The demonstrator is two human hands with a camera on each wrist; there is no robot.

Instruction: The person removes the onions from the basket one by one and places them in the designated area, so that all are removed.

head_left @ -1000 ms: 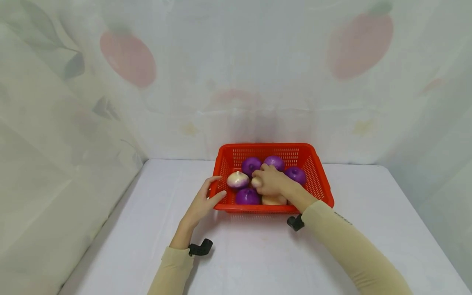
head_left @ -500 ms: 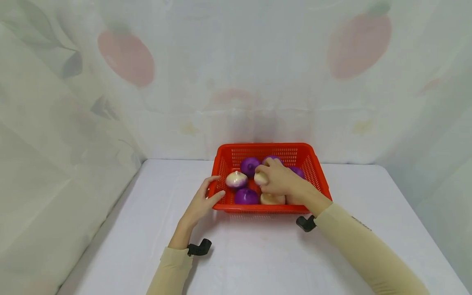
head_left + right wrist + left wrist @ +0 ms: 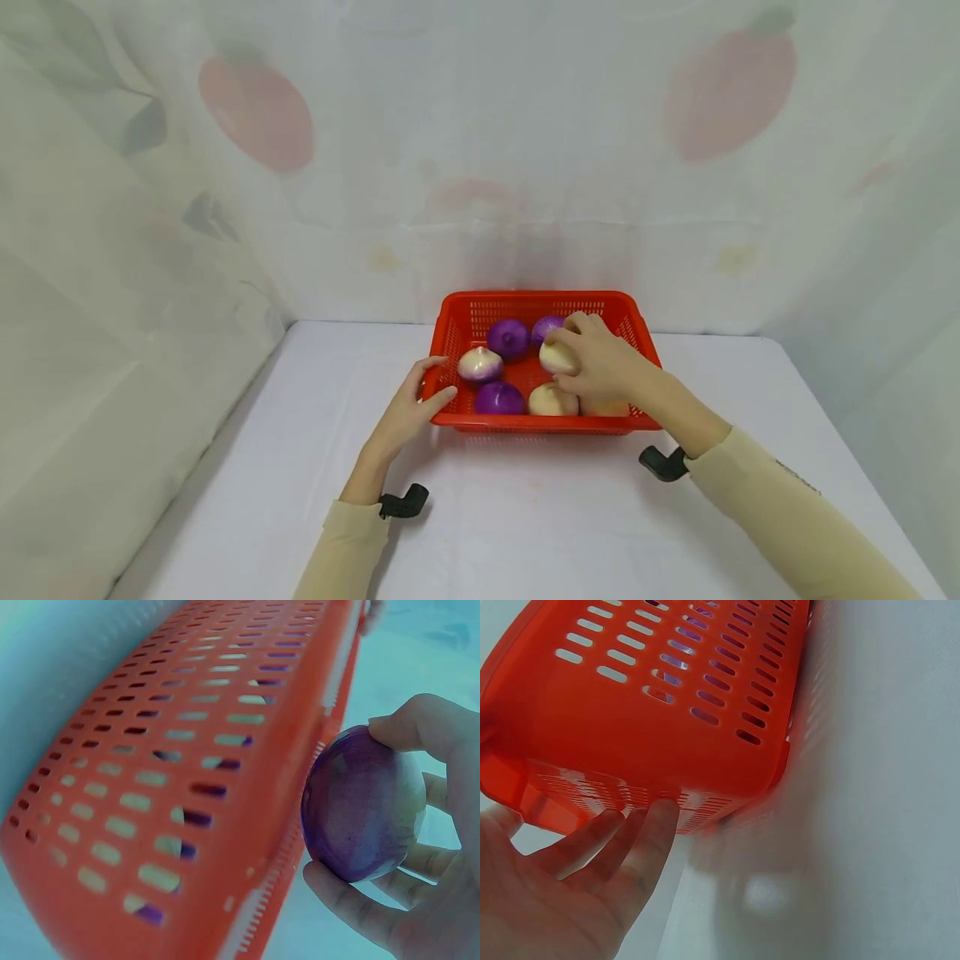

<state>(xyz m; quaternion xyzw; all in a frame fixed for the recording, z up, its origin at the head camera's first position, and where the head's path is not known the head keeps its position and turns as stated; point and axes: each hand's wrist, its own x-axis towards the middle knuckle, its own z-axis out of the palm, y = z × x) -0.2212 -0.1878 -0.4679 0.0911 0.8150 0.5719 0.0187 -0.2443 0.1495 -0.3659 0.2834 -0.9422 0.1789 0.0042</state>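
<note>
My right hand holds a white-and-purple turnip between thumb and fingers, above the right part of a red plastic basket. In the right wrist view the turnip's purple side faces the camera, beside the basket's rim. My left hand is at the basket's left side, fingers and thumb spread along the rim; in the left wrist view its fingers lie fairly straight against the side wall. In the basket are another white-and-purple turnip, purple onions and pale yellowish onions, one partly hidden by my right hand.
The basket stands on a white-covered table, close to the back edge. A pale printed curtain hangs behind it and along both sides. A black wrist camera sits on each wrist.
My right hand has moved right with the turnip, from the basket's middle toward its right side, uncovering the pale onion at the front. The left hand stays at the left rim.
</note>
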